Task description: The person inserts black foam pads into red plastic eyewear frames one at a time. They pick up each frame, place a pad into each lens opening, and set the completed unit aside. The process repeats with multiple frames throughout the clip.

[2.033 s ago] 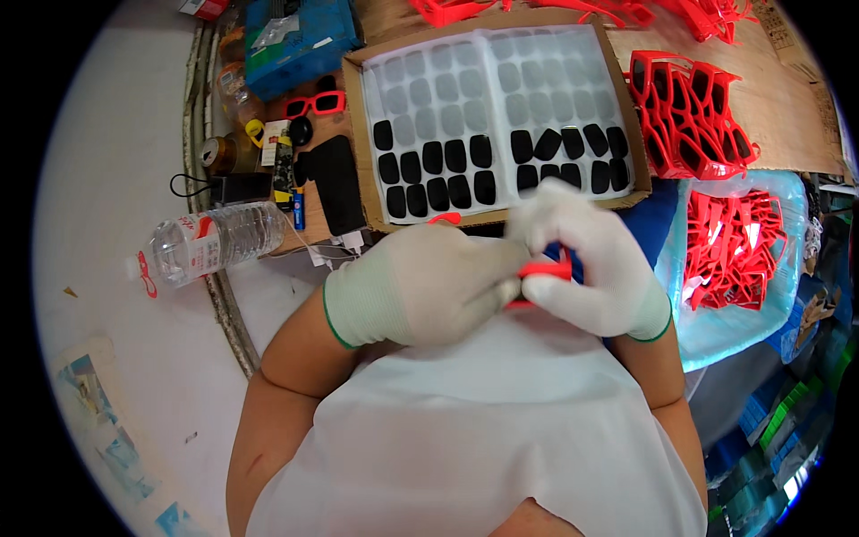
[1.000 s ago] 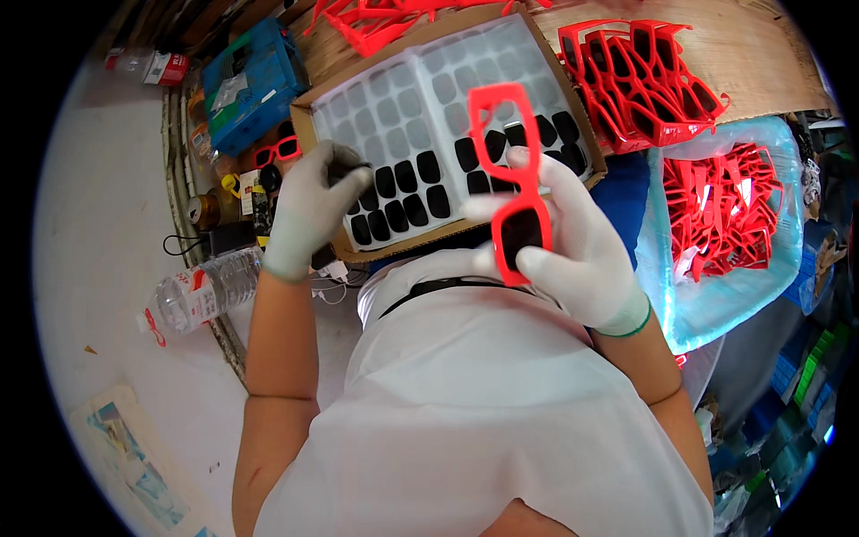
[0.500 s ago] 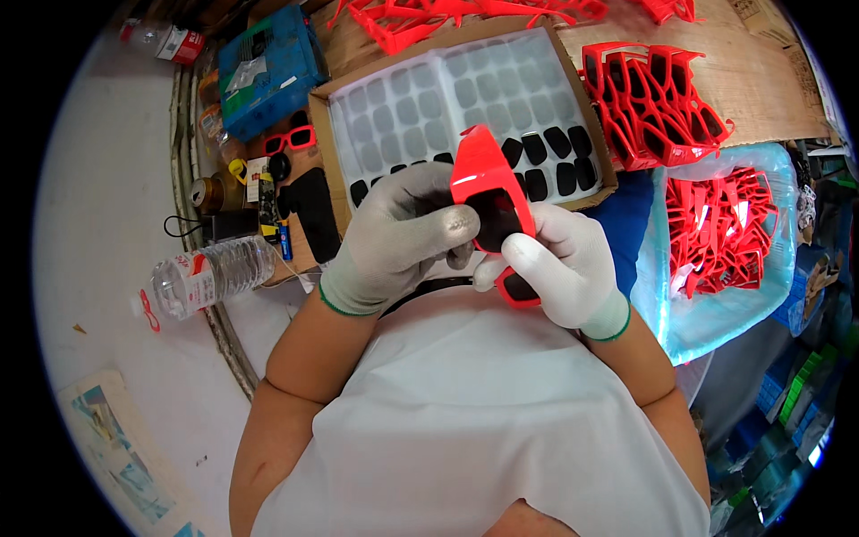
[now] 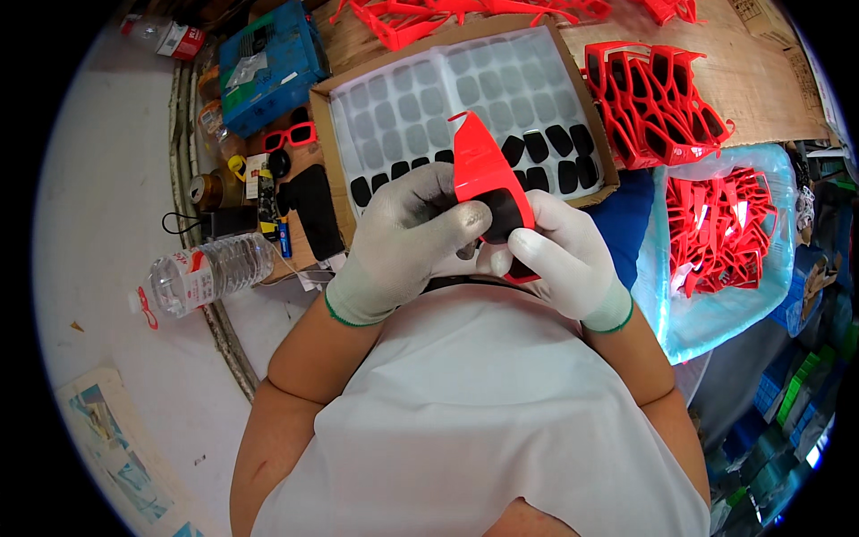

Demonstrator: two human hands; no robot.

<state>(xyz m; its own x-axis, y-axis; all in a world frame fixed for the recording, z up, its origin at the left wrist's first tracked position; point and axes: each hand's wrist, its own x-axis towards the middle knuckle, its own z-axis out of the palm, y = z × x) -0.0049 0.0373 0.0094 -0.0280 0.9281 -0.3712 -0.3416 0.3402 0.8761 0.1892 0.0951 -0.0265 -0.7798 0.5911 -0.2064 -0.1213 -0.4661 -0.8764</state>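
Observation:
Both my hands wear light grey gloves and meet close in front of my chest. My right hand grips a red plastic sunglasses frame, held upright and edge-on. My left hand presses a dark lens into the frame with thumb and fingers. Just beyond my hands lies a cardboard box holding a clear lens tray, with several black lenses in its near rows and empty pockets farther back.
A pile of red frames lies at the upper right on cardboard. A blue plastic bag with more red frames sits at the right. At the left are a water bottle, a blue box and one finished red pair.
My left hand went out to the lens tray, came back with a lens and now holds it against the frame. The frame has turned from flat-on to edge-on.

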